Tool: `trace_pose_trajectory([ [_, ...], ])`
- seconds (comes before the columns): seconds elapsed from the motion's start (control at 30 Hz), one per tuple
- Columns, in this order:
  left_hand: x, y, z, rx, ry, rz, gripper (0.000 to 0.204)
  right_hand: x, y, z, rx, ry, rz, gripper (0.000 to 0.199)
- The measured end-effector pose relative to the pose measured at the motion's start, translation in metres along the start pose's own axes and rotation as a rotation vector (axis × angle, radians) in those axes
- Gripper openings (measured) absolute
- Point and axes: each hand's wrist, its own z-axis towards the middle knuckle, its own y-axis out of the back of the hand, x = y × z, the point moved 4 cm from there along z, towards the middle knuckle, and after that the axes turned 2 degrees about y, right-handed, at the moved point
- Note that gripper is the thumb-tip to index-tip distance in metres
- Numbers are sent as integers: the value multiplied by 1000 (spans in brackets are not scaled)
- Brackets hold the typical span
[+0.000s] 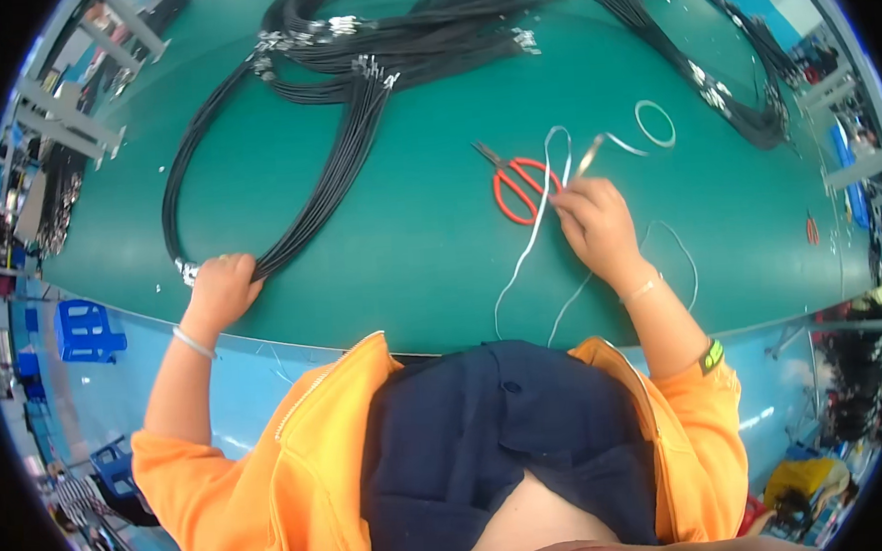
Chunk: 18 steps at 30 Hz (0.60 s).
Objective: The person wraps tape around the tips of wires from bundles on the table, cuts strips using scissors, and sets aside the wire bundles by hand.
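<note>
My left hand (224, 285) is closed around the near end of a long looped bundle of black cables (341, 166) on the green table (431, 266). My right hand (598, 222) pinches a thin white strap (533, 226) that loops up and trails down toward the table's near edge. Red-handled scissors (516, 182) lie just left of my right hand. A small white ring of strap (655, 123) rests beyond the right hand.
More black cable bundles with metal ends (419, 37) are piled at the far side, and another bundle (741, 100) runs along the right. Blue stools (87, 329) stand left of the table. Another small red tool (812, 228) lies at the right edge.
</note>
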Motion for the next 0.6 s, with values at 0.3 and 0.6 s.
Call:
trace_pose_trajectory([
  [0.3, -7, 20, -3, -318, 51, -227, 34, -16, 15, 16, -238, -235, 128, 22],
  [0.6, -121, 87, 98, -583, -355, -598, 40, -22, 81, 0, -498, -446, 627, 33],
])
